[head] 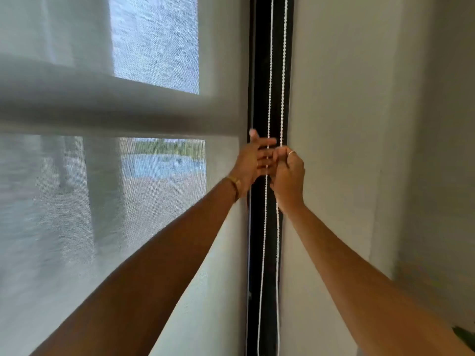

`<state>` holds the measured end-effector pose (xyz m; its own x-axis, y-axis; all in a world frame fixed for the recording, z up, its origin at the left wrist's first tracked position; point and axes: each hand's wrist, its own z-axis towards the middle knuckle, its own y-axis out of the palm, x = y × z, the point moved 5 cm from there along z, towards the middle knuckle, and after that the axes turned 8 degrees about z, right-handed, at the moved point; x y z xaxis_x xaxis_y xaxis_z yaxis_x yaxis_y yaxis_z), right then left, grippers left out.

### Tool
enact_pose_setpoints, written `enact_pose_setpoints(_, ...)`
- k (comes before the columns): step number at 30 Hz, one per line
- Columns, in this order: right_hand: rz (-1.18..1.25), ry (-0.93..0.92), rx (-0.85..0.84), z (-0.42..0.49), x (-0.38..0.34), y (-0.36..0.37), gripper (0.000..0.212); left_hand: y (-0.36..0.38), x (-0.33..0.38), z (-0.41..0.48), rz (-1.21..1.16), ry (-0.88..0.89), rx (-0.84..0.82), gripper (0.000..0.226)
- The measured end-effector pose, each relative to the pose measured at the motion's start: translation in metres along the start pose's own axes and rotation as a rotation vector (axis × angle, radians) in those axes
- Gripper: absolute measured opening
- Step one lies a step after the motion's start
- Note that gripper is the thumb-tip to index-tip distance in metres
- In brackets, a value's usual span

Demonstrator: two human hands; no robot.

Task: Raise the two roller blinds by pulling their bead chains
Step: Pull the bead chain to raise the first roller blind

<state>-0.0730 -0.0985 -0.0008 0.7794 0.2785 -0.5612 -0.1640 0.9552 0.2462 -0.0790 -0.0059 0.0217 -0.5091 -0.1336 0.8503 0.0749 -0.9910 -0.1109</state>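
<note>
While both of my arms are stretched up toward the dark vertical window frame [259,73], I judge the step in hand to be the pull itself: I am working the white bead chains that hang down the frame at the right edge of the window. My right hand [289,176] is curled into a loose fist, its fingers [281,156] pinching the right-hand white bead chain strand [283,73]; a thin ring shows on one finger. My left hand [253,160] is flat, fingers pressed together and stretched across to the left-hand white bead chain strand [270,73]; they touch it, but I cannot tell whether they grip it.

Counting: two hands, two bead strands clearly in view, and possibly a third thin line at the frame's left edge, too faint to be sure of. Whether the two strands are one loop or two chains I cannot tell. The sheer grey mesh roller blind [102,201] covers the whole window; a second, denser grey band [102,104] crosses it higher up, perhaps the other blind's lower edge.

Neither blind looks raised far. The next move, I judge, calls for a firm straight downward draw on the pinched strand, then the other hand regripping higher, hand over hand.
</note>
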Motion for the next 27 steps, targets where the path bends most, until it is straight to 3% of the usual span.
enact_pose_setpoints(6, -0.051, 0.124, 0.01, -0.073, 0.049, -0.007, 0.043, 0.012, 0.09, 0.027, -0.086, 0.118, 0.027, 0.061)
enact_pose_setpoints(10, -0.065, 0.206, 0.004, -0.115, 0.069, -0.012, 0.039, 0.008, 0.122, 0.028, -0.133, 0.206, 0.255, 0.029)
enact_pose_setpoints(13, -0.025, 0.287, -0.049, -0.128, 0.071, -0.011, 0.041, 0.004, 0.117, 0.022, -0.047, 0.285, 0.378, 0.034)
enact_pose_setpoints(18, 0.186, 0.463, -0.24, -0.134, 0.078, -0.015, 0.03, -0.016, 0.108, 0.019, 0.045, 0.376, 0.437, 0.035)
enact_pose_setpoints(23, 0.262, 0.607, -0.292, -0.114, 0.075, -0.015, 0.058, -0.026, 0.078, 0.005, 0.128, 0.349, 0.458, 0.037)
enact_pose_setpoints(27, 0.328, 0.563, -0.305, -0.065, 0.051, -0.009, 0.057, -0.018, 0.034, -0.017, 0.198, 0.284, 0.462, 0.039)
